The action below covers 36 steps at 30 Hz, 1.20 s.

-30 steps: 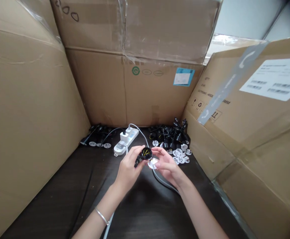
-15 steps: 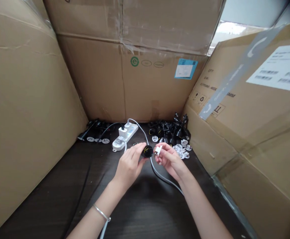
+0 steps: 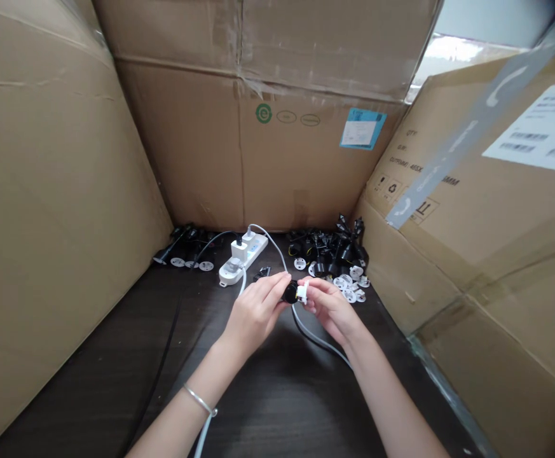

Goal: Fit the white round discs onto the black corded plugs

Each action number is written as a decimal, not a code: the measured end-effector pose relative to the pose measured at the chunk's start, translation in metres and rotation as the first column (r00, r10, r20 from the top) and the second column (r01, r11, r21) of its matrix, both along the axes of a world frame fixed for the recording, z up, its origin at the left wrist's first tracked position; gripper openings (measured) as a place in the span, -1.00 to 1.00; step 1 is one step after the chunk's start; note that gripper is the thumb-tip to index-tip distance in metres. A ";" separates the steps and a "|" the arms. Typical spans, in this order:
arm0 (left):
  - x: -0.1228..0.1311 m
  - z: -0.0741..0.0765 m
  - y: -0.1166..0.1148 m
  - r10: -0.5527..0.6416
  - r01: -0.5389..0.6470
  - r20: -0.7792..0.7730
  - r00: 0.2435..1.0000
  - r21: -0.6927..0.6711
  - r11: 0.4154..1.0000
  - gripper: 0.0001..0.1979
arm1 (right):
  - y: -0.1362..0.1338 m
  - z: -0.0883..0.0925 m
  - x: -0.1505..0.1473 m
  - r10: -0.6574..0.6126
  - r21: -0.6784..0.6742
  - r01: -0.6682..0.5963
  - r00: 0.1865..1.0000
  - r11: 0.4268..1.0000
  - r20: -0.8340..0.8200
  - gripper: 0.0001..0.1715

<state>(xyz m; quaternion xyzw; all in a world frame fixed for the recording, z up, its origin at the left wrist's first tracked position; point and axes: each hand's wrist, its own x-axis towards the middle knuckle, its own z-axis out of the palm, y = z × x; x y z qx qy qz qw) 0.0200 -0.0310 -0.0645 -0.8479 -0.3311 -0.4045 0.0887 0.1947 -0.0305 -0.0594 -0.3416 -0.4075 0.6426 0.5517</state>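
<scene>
My left hand (image 3: 258, 308) is closed around a black cylindrical housing (image 3: 290, 292), whose round open end faces right. Between the fingertips of my right hand (image 3: 327, 305) is a small white plastic part (image 3: 302, 292). The white part sits right at the mouth of the housing; whether it has entered cannot be told. A bit of yellow shows between the two, perhaps wire. A black piece (image 3: 262, 273) sticks out beyond my left fingers, its join to the housing hidden by the hand.
A white power strip (image 3: 232, 275) with plugged-in adapters lies behind my hands, and a grey cable (image 3: 320, 342) runs under them. Black parts (image 3: 334, 251) and white discs (image 3: 348, 286) are heaped at the back right, more black parts (image 3: 186, 236) back left. Cardboard boxes (image 3: 301, 172) wall in the table.
The white part and the housing have come together from a small gap. The housing's open end has turned more to the right. The view has shifted slightly.
</scene>
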 end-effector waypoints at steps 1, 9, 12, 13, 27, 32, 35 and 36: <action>0.000 0.000 0.000 0.000 0.000 -0.002 1.000 0.001 1.000 -0.57 | 0.000 0.001 0.000 -0.006 0.008 0.006 1.000 1.000 0.010 -0.79; 0.002 0.003 -0.002 0.006 -0.006 -0.001 1.000 0.007 1.000 -0.58 | -0.002 0.005 -0.003 0.011 0.017 -0.010 1.000 1.000 -0.010 -0.77; 0.001 0.003 -0.002 0.006 -0.006 -0.002 1.000 0.014 1.000 -0.58 | -0.003 0.004 -0.004 0.046 0.013 -0.046 0.999 0.999 -0.015 -0.78; 0.001 0.003 -0.002 0.005 -0.005 -0.001 1.000 0.016 1.000 -0.58 | -0.003 0.004 -0.005 0.058 0.008 -0.058 0.998 0.998 -0.016 -0.78; 0.001 -0.002 0.002 0.012 -0.013 -0.064 0.998 -0.014 1.000 -0.62 | 0.001 -0.003 -0.002 0.029 0.014 -0.031 0.996 0.999 0.080 -0.72; 0.002 -0.003 0.003 0.002 -0.004 -0.085 0.996 -0.016 1.000 -0.63 | 0.003 -0.005 -0.002 -0.010 0.024 0.006 0.991 1.000 0.130 -0.73; 0.002 -0.002 0.002 -0.016 0.015 -0.079 0.997 -0.009 1.000 -0.63 | 0.004 -0.006 -0.003 0.004 0.016 -0.006 0.996 1.000 0.089 -0.70; 0.002 -0.002 0.001 -0.025 0.024 -0.075 0.997 -0.008 1.000 -0.63 | 0.004 -0.007 -0.003 0.015 0.010 -0.016 0.998 1.000 0.069 -0.68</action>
